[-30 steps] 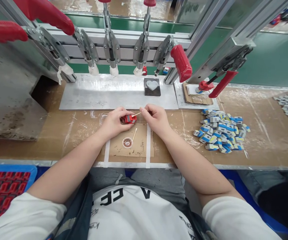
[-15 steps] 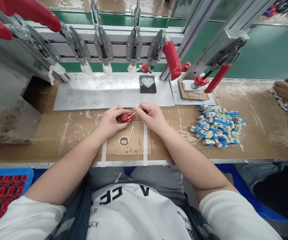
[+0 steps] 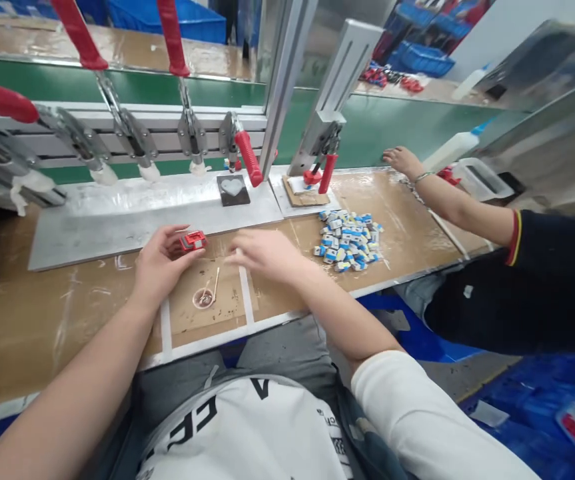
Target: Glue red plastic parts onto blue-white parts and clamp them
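My left hand (image 3: 160, 263) is closed around a small red toy car body (image 3: 194, 241) with grey parts, held just above the cardboard. To its right, my right hand (image 3: 267, 257) is smeared by motion. A pale tip of a cotton swab (image 3: 238, 251) shows between its fingers, apart from the red piece. Below the hands a small round cup (image 3: 203, 298) with brownish contents sits on the taped cardboard. Another cotton swab (image 3: 216, 283) lies beside this cup.
A pile of small grey, blue and yellow blocks (image 3: 350, 240) lies to the right. Toggle clamps with red handles (image 3: 248, 159) stand over a metal plate (image 3: 132, 217), which carries a dark block with a heart shape (image 3: 233, 189). A co-worker's hand (image 3: 403, 162) is at the far right.
My right hand has drawn away from the red car body to the right, taking the cotton swab from it. The left hand still holds the body. The view has turned right.
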Tool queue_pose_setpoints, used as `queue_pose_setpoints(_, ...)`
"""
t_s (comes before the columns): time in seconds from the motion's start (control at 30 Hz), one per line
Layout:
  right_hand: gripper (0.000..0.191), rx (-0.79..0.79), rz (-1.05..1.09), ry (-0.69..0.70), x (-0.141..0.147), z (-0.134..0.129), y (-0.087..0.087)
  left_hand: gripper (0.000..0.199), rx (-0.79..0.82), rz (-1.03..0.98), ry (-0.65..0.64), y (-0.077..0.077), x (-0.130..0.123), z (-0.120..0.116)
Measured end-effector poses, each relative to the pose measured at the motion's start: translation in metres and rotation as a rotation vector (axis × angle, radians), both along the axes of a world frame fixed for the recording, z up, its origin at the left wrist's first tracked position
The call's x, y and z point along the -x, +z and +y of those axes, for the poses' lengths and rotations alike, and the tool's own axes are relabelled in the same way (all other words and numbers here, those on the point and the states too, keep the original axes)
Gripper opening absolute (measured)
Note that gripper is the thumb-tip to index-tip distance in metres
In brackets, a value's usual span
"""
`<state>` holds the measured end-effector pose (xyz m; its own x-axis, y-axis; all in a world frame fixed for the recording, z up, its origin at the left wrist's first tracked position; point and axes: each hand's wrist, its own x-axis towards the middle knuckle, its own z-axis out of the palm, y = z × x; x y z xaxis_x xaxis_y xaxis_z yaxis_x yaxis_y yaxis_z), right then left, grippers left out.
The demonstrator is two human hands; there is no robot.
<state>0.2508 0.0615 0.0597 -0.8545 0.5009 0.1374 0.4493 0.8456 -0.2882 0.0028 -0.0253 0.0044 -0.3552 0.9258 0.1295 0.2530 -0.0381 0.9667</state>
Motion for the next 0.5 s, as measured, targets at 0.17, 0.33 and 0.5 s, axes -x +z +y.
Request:
queue_pose_setpoints(0.17, 0.018, -0.234, -0.354, -0.304, -0.121, 0.020, 0.010, 0.059, -0.024, -0.168, 0.020, 0.003, -0.004, 0.003)
queue_pose_setpoints(0.33, 0.018, -0.173, -0.410, -0.249, -0.159, 0.034, -0.015, 0.065, -0.040, -0.230, -0.053, 0.014, -0.008, -0.003)
queue_pose_setpoints(0.5, 0.036, 0.347, 0.399, -0.295, -0.123, 0.032, -0.029, 0.070, -0.061, -0.281, -0.114, 0.017, -0.006, -0.007)
